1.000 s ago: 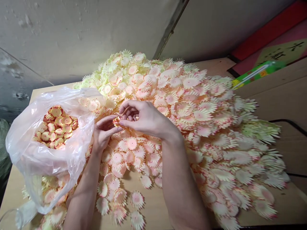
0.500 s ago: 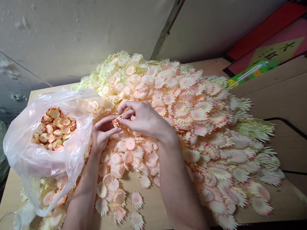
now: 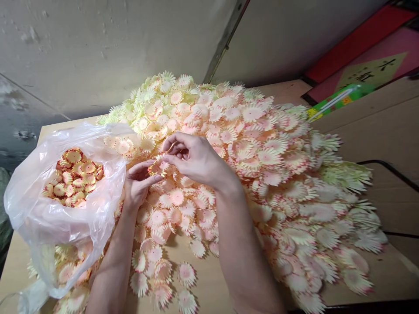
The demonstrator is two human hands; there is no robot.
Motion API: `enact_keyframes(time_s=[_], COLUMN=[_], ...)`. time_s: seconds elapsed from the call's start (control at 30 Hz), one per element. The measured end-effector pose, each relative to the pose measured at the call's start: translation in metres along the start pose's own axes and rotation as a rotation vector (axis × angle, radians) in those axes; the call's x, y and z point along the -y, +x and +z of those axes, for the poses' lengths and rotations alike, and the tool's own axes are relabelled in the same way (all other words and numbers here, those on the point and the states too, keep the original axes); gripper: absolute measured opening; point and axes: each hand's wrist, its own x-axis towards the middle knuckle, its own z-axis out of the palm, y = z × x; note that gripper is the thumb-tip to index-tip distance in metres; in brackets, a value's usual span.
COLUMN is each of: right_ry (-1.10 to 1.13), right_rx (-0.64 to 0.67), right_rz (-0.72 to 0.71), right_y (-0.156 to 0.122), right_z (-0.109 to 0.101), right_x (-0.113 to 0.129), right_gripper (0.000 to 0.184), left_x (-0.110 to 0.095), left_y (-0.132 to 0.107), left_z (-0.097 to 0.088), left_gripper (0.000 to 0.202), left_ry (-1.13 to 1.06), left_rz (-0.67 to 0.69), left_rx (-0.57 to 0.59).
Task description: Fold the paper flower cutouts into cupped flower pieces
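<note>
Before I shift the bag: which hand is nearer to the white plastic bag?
Left. The left hand is close beside the right side of the plastic bag; the right hand is farther right, beyond it.

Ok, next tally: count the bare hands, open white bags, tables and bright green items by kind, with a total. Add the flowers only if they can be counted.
Hands: 2 (left hand, right hand)
Open white bag: 1
Table: 1
Green item: 1
Total: 5, without the flowers, which overlap too much to count.
</note>
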Motion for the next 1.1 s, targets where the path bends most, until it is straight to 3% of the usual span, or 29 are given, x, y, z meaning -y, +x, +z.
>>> enact_keyframes(time_s=[0.17, 0.37, 0.5, 0.63, 0.73, 0.9, 1.1], right_ry=[-0.041, -0.151, -0.231, -0.355, -0.335, -0.031, 0.009], right_rx=[-0.025, -0.101, -0.285, -0.38, -0.242, 0.283, 0.3], right_rz=[-0.069, -0.159, -0.164, -0.097, -0.071, 0.023, -0.006], right_y=[0.001, 0.002, 0.002, 0.0, -0.003, -0.006, -0.004], right_z=[0.002, 0.001, -0.008, -0.017, -0.017, -0.01, -0.004], right_x=[0.005, 0.006, 0.001, -0.002, 0.006, 0.023, 0.024], right_gripper=[0.011, 0.01, 0.009, 0.022, 0.021, 0.004, 0.015], left_x=[-0.001, -0.005, -0.004, -0.002, 0.0, 0.001, 0.002], left_y=[0.001, -0.001, -0.004, -0.002, 0.0, 0.002, 0.004], left_z=[-0.001, 0.0, 0.0, 0.001, 0.002, 0.0, -0.001], left_gripper=[0.039, 0.039, 0.037, 0.047, 0.049, 0.048, 0.051], left_ry=[-0.074, -0.068, -0.05, -0.028, -0.012, 0.008, -0.005], left_rz=[-0.038, -0.121, -0.15, -0.113, -0.069, -0.038, -0.035], left_rx=[-0.061, -0.008, 0.06, 0.006, -0.025, -0.028, -0.035])
